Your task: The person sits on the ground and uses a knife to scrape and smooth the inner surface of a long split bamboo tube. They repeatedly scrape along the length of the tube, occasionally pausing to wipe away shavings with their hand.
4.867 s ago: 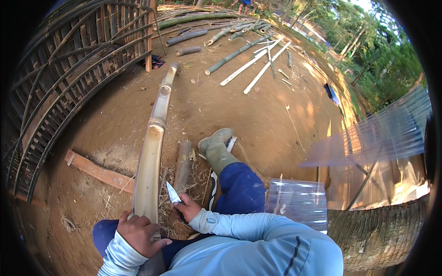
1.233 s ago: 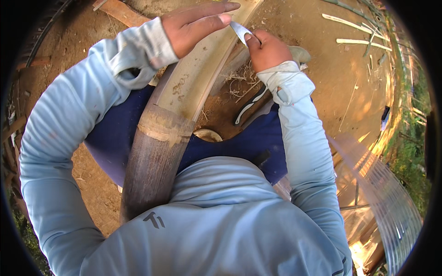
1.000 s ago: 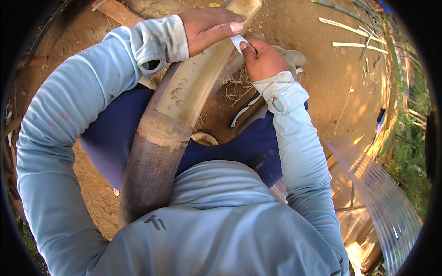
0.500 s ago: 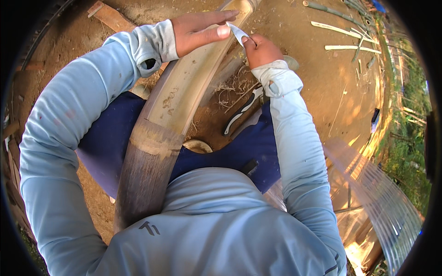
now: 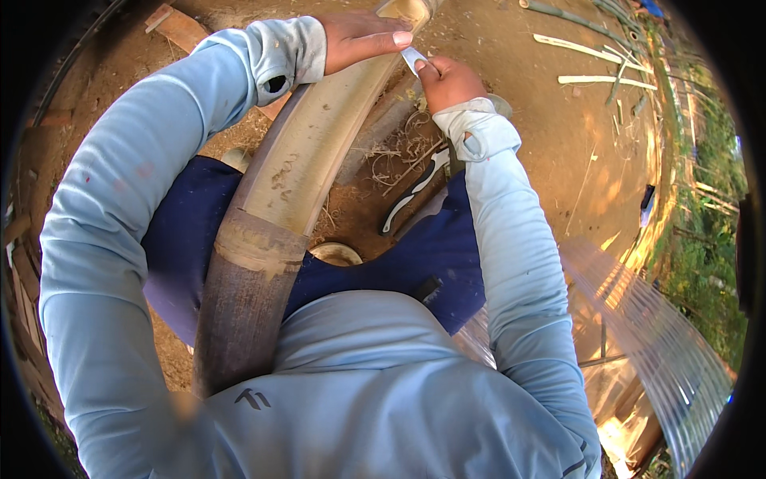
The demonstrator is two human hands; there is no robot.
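A thick bamboo pole [image 5: 295, 164] leans lengthwise between my legs, its far part cut open to a pale, spotted inner trough and its near part still round and dark brown. Across the far part lies my left hand [image 5: 361, 41], fingers stretched out flat, thumb side toward the right hand. My right hand [image 5: 455, 83] is closed just right of the bamboo's edge. From its grip sticks out the pale, flat blade of what looks like a knife [image 5: 412, 59]; the handle is hidden in the fingers. The blade tip is close to my left fingertips, at the bamboo's rim.
A saw with a black-and-white handle [image 5: 413, 190] lies by my right thigh, near curled shavings [image 5: 399, 152]. Pale split strips [image 5: 606, 80] and green bamboo poles [image 5: 574, 22] lie at the far right. A clear corrugated sheet [image 5: 646, 343] stands to my right, a plank [image 5: 182, 28] far left.
My left hand has shifted slightly right and its fingers are closer together. The blade has dropped a little and tilts differently in my right hand. The bamboo's near end has shifted slightly left.
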